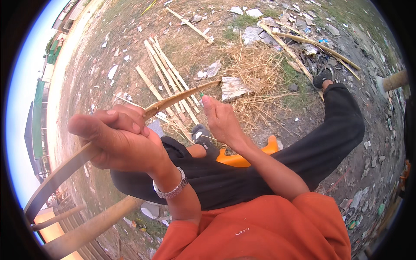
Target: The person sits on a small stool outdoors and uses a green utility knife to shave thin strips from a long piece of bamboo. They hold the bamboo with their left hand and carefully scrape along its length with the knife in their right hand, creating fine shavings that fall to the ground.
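My left hand [130, 145], a watch on its wrist, is closed around a long bamboo strip [182, 96]. The strip bends out past the hand at the lower left, and its tapered far end points right, over the ground. My right hand [223, 121] is closed on a small knife [201, 93]. Only a bit of green handle and a thin dark blade show, close beside the strip's far part; whether the blade touches it I cannot tell. Just beyond the strip's tip, a pale, rough wooden block [234, 89] lies on the ground.
Several split bamboo strips [167, 71] lie ahead of my feet. Straw shavings [255, 65] are heaped around the block. Longer bamboo pieces [320, 43] and litter lie at the far right. An orange plastic object [238, 161] shows by my legs. A thick bamboo pole [95, 221] crosses the lower left.
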The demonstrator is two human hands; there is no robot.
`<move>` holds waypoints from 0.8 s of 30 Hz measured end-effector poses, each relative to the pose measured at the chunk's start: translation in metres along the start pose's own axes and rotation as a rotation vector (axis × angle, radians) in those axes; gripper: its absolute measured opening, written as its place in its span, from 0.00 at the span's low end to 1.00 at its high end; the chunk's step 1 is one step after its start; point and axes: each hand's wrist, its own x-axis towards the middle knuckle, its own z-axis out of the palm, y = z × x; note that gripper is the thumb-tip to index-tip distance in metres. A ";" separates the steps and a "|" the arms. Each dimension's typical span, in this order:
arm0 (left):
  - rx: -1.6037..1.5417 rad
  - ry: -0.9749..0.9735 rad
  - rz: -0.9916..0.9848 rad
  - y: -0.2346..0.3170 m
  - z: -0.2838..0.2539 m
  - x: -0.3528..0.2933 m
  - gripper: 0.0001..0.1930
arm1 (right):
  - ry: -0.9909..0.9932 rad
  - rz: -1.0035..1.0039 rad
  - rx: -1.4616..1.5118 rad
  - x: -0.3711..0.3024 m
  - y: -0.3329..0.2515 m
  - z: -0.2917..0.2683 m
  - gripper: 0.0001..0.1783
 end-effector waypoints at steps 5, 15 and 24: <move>-0.013 -0.039 0.000 -0.001 -0.004 0.001 0.25 | -0.045 -0.079 -0.038 -0.015 -0.029 0.008 0.23; -0.005 -0.066 0.002 -0.002 -0.006 0.003 0.25 | -0.010 -0.124 -0.160 -0.021 -0.031 0.016 0.22; 0.002 -0.092 0.013 0.000 -0.005 0.003 0.25 | -0.060 -0.098 -0.053 -0.019 -0.029 0.011 0.22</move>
